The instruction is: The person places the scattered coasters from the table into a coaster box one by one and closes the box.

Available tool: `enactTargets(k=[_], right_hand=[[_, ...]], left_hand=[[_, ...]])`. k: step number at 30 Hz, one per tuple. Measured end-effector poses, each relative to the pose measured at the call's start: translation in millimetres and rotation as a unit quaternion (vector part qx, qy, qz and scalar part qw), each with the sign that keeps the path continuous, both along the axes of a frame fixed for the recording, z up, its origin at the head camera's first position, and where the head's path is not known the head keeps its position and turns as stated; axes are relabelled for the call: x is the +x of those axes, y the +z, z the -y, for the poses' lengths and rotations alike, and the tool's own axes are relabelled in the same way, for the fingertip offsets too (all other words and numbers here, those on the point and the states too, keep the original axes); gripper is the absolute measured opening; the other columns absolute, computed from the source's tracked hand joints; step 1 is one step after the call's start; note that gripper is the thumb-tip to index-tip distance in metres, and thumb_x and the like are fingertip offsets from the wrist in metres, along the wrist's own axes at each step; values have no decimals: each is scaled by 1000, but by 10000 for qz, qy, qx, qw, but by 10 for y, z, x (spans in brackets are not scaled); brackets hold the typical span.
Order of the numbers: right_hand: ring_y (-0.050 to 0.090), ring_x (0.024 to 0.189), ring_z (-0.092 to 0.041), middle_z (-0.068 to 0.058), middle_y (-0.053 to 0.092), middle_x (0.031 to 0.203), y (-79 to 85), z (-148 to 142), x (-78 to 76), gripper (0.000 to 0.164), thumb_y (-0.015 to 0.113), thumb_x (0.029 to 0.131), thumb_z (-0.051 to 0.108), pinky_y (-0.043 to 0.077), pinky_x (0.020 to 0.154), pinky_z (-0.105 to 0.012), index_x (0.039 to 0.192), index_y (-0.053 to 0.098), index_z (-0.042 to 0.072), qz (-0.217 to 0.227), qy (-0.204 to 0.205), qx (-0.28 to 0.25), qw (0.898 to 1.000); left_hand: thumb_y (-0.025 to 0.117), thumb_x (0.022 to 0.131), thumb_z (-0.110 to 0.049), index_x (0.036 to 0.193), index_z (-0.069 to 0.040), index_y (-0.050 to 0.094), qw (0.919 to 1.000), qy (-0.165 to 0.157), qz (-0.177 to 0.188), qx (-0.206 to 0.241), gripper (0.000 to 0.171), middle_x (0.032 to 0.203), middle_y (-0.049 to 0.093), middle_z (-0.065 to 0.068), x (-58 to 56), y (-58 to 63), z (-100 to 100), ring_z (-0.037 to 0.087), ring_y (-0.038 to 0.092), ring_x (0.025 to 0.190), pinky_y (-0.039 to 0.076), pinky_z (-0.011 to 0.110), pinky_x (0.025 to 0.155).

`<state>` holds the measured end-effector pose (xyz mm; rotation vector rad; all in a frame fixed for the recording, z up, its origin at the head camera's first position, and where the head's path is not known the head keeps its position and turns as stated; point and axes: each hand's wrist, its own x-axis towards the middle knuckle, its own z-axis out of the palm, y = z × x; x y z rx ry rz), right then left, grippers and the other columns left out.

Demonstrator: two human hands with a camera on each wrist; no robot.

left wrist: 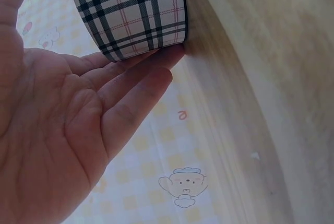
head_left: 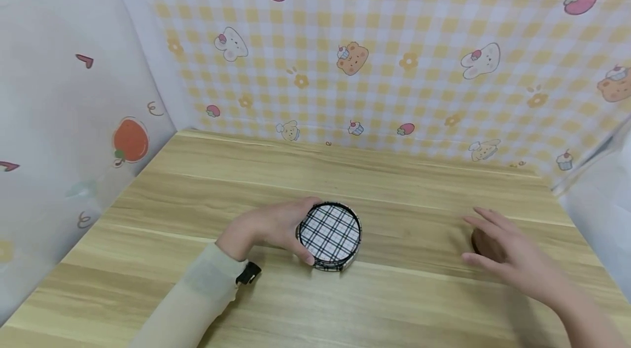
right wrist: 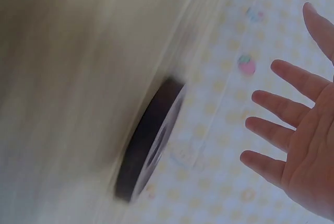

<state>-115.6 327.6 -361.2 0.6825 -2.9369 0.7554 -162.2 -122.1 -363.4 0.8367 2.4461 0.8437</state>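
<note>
Near the middle of the table, a round plaid box (head_left: 331,232) has a white, black and red checked pattern and a dark rim. My left hand (head_left: 276,224) holds it from the left, thumb at the near side and fingers round the far side. The left wrist view shows the plaid side wall (left wrist: 138,10) against the fingers of that hand. At the right, my right hand (head_left: 517,255) is spread, apart from a dark flat disc (head_left: 485,246) that it partly hides. In the right wrist view the disc (right wrist: 143,151) has a ring-marked paler face; its kind is unclear.
The wood-grain table (head_left: 394,304) lies under both hands. A yellow checked cloth (head_left: 374,96) with cartoon prints hangs along the back edge. Pale printed cloth (head_left: 74,118) closes off the left side, and a pale sheet (head_left: 606,194) stands at the right.
</note>
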Motion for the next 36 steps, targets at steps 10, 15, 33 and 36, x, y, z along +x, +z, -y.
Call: enactTargets(k=[10, 15, 33, 36], right_hand=[[5, 134, -73, -42, 15, 155, -144, -504, -30, 73, 75, 88, 22, 1, 100, -85, 150, 40, 6, 343, -264, 82, 9990], [6, 131, -75, -42, 9, 156, -205, -632, -55, 80, 74, 88, 31, 16, 89, -88, 152, 35, 3, 631, -492, 608, 9949], [35, 118, -69, -49, 28, 143, -401, -837, -127, 83, 82, 79, 32, 37, 83, -77, 144, 44, -3, 918, -239, 930, 9911], [36, 118, -69, -49, 27, 144, -402, -835, -145, 84, 81, 79, 35, 38, 83, -77, 145, 43, -2, 979, -243, 1021, 9896]], left_hand=[[93, 61, -38, 152, -14, 31, 10000, 48, -6, -51, 113, 144, 50, 2, 14, 17, -20, 18, 51, 130, 43, 39, 111], [93, 62, -38, 153, -14, 31, 10000, 16, -22, -51, 113, 145, 49, 2, 14, 17, -27, 18, 50, 130, 43, 40, 111], [93, 62, -38, 153, -12, 29, 9999, -113, -58, -32, 114, 146, 48, 3, 4, 13, -28, 19, 49, 132, 42, 41, 112], [93, 62, -38, 152, -10, 30, 9999, -132, -87, -20, 113, 146, 48, 4, 6, 11, -27, 20, 49, 132, 42, 41, 112]])
